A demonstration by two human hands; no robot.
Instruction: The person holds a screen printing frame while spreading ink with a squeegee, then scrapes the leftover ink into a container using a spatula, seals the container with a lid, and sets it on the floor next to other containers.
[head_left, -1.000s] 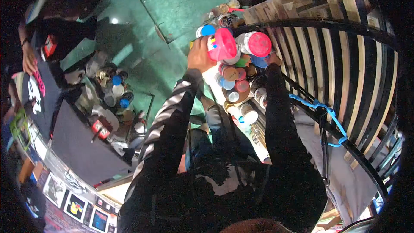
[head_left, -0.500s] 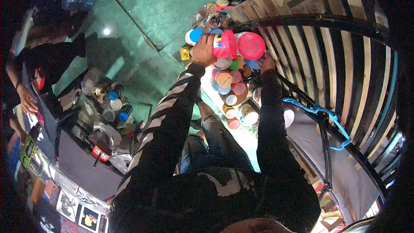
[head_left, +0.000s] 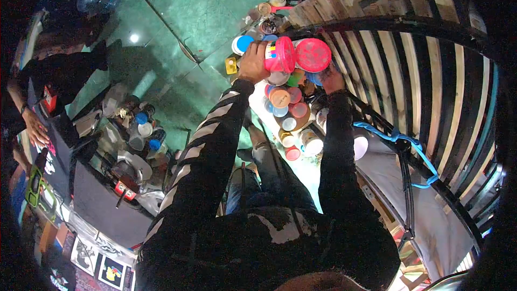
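My left hand (head_left: 253,63) is wrapped round a white tub with a pink-red lid (head_left: 279,55), which lies tilted with its lid toward the right. Beside it is a second tub with a round pink-red lid (head_left: 313,55), its top facing me. My right hand (head_left: 332,79) is closed against that tub's lower right side, its fingertips partly hidden. Below both hands stand several lidded tubs and jars, including an orange lid (head_left: 280,97) and a pale blue-white one (head_left: 288,124). A jar with a blue lid (head_left: 245,43) is just beyond my left hand.
A slatted wooden rack (head_left: 398,81) with a blue strap (head_left: 396,134) curves along the right. More jars (head_left: 145,129) are clustered at left on the green floor (head_left: 161,48). At far left, another person's hand (head_left: 36,130) rests by a dark panel.
The second pink-lidded tub has shifted slightly upward, and my right hand has moved in closer around its lower side. My left hand and its tub have barely moved.
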